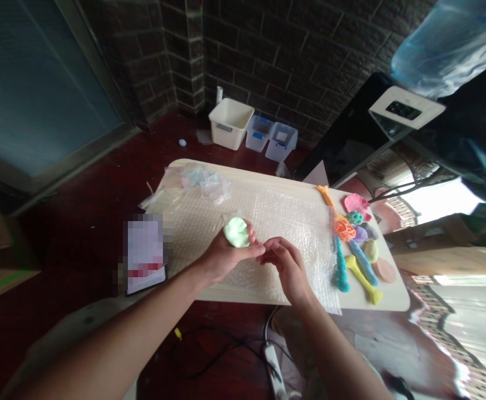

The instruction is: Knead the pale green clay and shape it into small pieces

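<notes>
A pale green lump of soft modelling clay (237,232) rests in my left hand (222,256), whose fingers wrap round it above the table. My right hand (287,264) is just to its right, fingers curled and pressed together at the tip of my left thumb. Whether anything small sits between those right fingertips is hidden. Beneath both hands lies a sheet of bubble wrap (288,216) on the cream table (399,297).
Coloured clay shapes, among them a yellow bone-like piece (363,280) and a pink one (356,204), line the table's right end. Plastic bags (203,180) lie at the far left. A blurred-out tablet-like thing (145,255) is by the left edge. Bins (230,125) stand beyond.
</notes>
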### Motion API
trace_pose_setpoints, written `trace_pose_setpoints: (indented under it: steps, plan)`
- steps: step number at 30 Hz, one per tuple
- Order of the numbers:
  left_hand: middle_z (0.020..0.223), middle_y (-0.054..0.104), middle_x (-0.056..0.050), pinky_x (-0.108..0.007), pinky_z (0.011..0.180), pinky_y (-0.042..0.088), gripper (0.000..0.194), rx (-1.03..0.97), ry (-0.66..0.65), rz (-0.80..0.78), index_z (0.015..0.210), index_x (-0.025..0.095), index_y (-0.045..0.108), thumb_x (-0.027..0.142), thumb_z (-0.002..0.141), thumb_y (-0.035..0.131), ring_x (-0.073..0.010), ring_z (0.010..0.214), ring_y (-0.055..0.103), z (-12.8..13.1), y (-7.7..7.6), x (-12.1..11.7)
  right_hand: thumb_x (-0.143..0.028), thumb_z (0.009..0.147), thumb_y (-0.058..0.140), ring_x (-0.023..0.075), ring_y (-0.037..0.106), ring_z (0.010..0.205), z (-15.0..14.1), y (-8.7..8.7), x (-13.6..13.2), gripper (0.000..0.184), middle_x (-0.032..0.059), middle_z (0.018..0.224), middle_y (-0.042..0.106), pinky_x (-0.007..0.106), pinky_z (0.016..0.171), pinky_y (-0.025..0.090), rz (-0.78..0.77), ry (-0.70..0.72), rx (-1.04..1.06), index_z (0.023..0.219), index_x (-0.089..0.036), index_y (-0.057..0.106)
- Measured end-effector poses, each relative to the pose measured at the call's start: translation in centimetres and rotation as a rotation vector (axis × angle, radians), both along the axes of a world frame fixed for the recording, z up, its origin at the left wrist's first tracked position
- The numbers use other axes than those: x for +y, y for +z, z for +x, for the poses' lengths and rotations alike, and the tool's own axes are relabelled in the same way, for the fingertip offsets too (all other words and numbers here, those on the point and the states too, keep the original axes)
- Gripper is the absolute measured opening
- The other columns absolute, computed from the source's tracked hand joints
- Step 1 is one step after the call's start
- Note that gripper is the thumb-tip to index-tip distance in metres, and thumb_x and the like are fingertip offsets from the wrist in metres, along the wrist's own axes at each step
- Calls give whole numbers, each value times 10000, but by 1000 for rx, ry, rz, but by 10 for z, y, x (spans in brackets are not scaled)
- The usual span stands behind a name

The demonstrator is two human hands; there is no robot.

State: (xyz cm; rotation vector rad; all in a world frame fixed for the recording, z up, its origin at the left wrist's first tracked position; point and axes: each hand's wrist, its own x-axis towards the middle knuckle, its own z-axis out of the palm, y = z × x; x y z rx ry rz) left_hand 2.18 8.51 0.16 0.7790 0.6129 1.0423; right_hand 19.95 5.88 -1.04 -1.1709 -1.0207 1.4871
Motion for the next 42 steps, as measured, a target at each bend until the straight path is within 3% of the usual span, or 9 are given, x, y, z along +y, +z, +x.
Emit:
trace_pose_setpoints:
  steps: [7, 14, 20, 24, 28, 32, 35, 39, 42]
  plan:
    - [552, 443, 106, -185, 359, 259, 445, 141, 11, -94, 740, 199, 501, 337, 696, 922, -34, 392, 362, -3, 9, 0, -427, 972, 654, 185, 679, 742, -3, -2, 1, 258, 43, 812, 725, 310, 706, 528, 3, 21, -36, 939, -186, 740]
    - [416, 372, 105, -196, 343, 167, 470, 224, 1, -79, 610, 197, 473, 402, 744, 874, -32, 344, 281, -4, 9, -1, -419, 983, 644, 189, 671, 751, -6, -1, 1, 256, 52, 852, 731, 322, 714, 524, 30, 34, -47, 938, -191, 750]
    - [422, 319, 126, -187, 331, 110, 533, 44, -5, -336, 612, 212, 409, 475, 751, 852, -20, 325, 208, -7, 14, 7, -455, 962, 668, 195, 687, 744, -5, -1, -1, 272, 65, 884, 760, 334, 724, 524, 3, 33, -49, 1019, -197, 732]
    - [424, 301, 119, -198, 315, 83, 617, 47, 6, -396, 565, 217, 368, 576, 714, 848, -21, 322, 192, -8, 16, 10, -462, 957, 675, 193, 684, 739, -5, 1, -2, 281, 62, 884, 758, 336, 730, 523, 11, 44, -79, 1030, -196, 727]
    - [393, 311, 99, -218, 328, 122, 591, 327, -30, -258, 536, 215, 419, 611, 772, 788, -36, 307, 225, -4, 10, 3, -466, 967, 663, 196, 673, 755, -5, 3, -2, 281, 62, 883, 744, 337, 728, 527, 50, 53, -110, 1007, -198, 733]
    - [568, 592, 27, -215, 437, 327, 307, 558, -91, 63, 734, 169, 686, 446, 782, 811, -95, 474, 498, 2, -2, -4, -498, 963, 666, 213, 669, 876, -4, 6, -2, 313, 73, 1002, 722, 332, 757, 531, 129, 25, -171, 1088, -220, 735]
    - [725, 724, -18, -243, 570, 443, 183, 638, -96, 266, 835, 175, 748, 347, 785, 784, -174, 682, 654, 5, -10, -7, -520, 904, 739, 237, 667, 953, -5, 8, -5, 418, 89, 1130, 702, 338, 758, 536, 187, 74, -223, 1223, -251, 709]
    - [769, 772, -48, -270, 608, 458, 145, 825, -151, 375, 802, 179, 771, 317, 814, 728, -228, 744, 717, 4, -17, -10, -414, 800, 875, 236, 653, 932, -8, 8, -9, 498, 86, 1107, 690, 349, 769, 529, 327, 162, -412, 1248, -258, 723]
    - [813, 792, -66, -281, 617, 452, 144, 920, -161, 425, 846, 185, 791, 303, 816, 713, -254, 777, 741, 3, -18, -12, -368, 824, 863, 217, 633, 852, -9, 8, -11, 337, 71, 994, 705, 343, 734, 514, 372, 144, -501, 1124, -249, 768]
